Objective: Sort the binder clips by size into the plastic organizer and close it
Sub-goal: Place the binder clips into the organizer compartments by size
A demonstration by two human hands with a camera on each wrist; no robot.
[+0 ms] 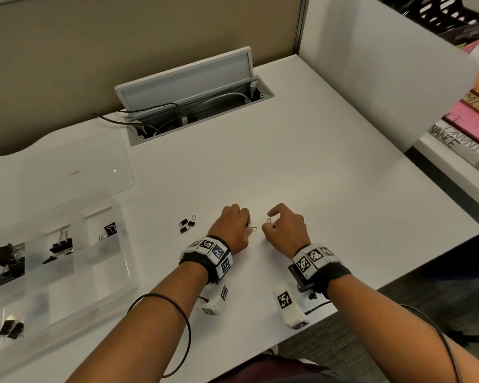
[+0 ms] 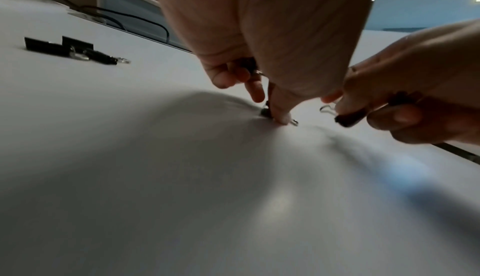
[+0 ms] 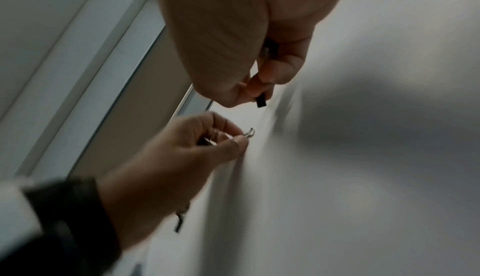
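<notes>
Currently both hands pinch one small black metal binder clip each: left hand [image 1: 231, 227], right hand [image 1: 286, 226]. Next, carry them left to the clear plastic organizer [image 1: 116, 261].

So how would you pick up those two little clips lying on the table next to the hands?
Take one little clip at a time. Come from above and pinch the black body across its flat sides, since the clips lie low on the table with thin wire loops sticking out. The loops would likely slip or swing. The left hand is nearest.
</notes>
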